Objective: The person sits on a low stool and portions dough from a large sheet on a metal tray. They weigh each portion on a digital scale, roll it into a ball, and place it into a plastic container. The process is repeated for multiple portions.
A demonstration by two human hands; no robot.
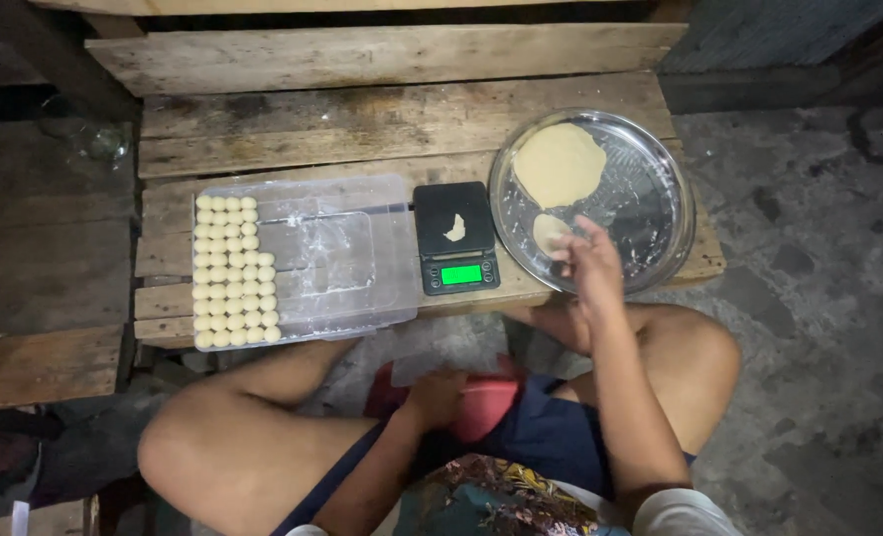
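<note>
My right hand [585, 260] reaches over the near rim of a round metal tray [650, 199], fingers touching a small piece of pale dough [547, 230]. A larger flat disc of dough [559, 164] lies at the tray's far left. My left hand [434, 395] rests low between my knees, closed against a red object [486, 405]; what it holds is unclear. A small black digital scale [455, 238] with a lit green display carries a scrap of dough [453, 228]. A clear plastic tray [342, 258] holds several rows of small dough balls [231, 270] along its left side.
Everything sits on a low, worn wooden plank bench [382, 119]. My bare knees [193, 437] frame the space below it. Rough concrete floor [819, 298] spreads to the right. A glass object [99, 139] sits in the dark at far left.
</note>
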